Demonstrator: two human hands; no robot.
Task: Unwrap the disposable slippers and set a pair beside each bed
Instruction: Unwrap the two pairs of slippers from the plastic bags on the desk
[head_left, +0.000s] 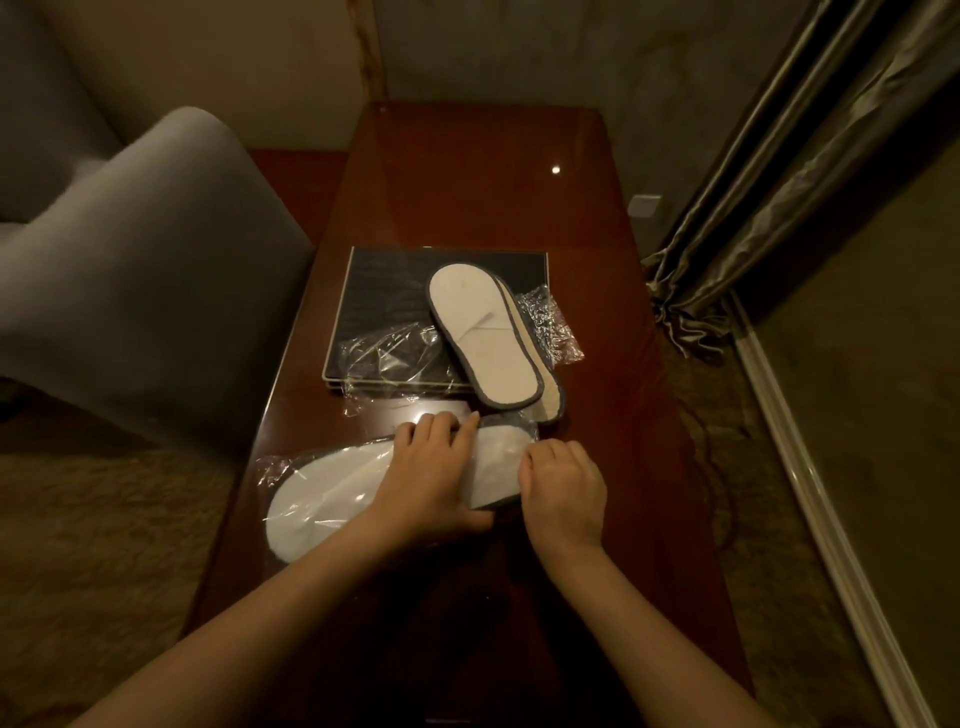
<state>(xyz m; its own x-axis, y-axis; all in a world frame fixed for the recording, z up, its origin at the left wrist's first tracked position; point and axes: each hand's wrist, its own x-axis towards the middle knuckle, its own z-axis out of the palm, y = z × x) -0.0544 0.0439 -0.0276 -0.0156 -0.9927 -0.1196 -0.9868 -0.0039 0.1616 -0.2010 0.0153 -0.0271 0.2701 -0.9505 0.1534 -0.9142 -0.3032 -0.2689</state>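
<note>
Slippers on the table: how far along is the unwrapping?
Done: the unwrapped pair lies across the dark tray, empty wrapper beside it. In hand: the second pair sits in clear plastic; left hand grips it, right hand pinches its end. Left: free that pair, then place both beside beds, none in view.

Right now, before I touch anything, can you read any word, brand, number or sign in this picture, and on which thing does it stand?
No text can be read anywhere.
Unwrapped slippers: plain, no print.
Wrapped pair: only glare on the plastic; the left hand and right hand cover part of it.
Dark tray: textured surface, no letters.
Wall plate: too small and dim to tell.
</note>
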